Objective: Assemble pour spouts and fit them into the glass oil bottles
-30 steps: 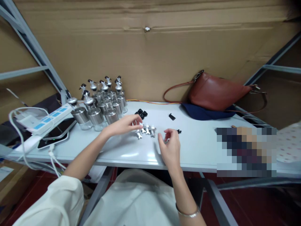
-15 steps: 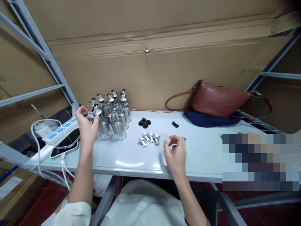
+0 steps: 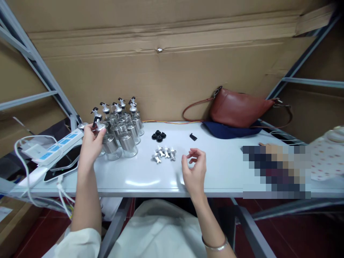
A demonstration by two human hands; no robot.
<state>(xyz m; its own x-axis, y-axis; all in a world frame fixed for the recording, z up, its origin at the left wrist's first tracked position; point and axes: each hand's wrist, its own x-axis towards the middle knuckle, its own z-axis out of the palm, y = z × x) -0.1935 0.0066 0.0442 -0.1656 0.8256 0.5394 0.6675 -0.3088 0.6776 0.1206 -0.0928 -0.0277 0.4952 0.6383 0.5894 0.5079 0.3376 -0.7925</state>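
Note:
My left hand (image 3: 91, 145) is at the front left of a group of glass bottles with steel sleeves (image 3: 127, 142). Its thumb and fingers close round a silver pourer top (image 3: 100, 125) with a black flap; the palm hides part of the grip. My right hand (image 3: 195, 170) hovers above the table's front part, fingers loosely curled and apart, nothing visible in them. Left of it lie several silver pourer pieces (image 3: 166, 152). Behind those sits a cluster of black round stoppers (image 3: 159, 135). A small black flap piece (image 3: 193, 136) lies farther back.
A power strip (image 3: 60, 145) and a dark phone-like device (image 3: 64, 161) with white cables lie at the left. A brown bag (image 3: 239, 107) rests on a dark blue cloth item (image 3: 228, 130) at the back right. Cardboard (image 3: 161, 82) walls the back; a blurred-out patch covers the right.
The view has shifted, so the scene sits farther left. My left fingers have come in round the pourer top. The right hand stays nearly in place, loosely curled.

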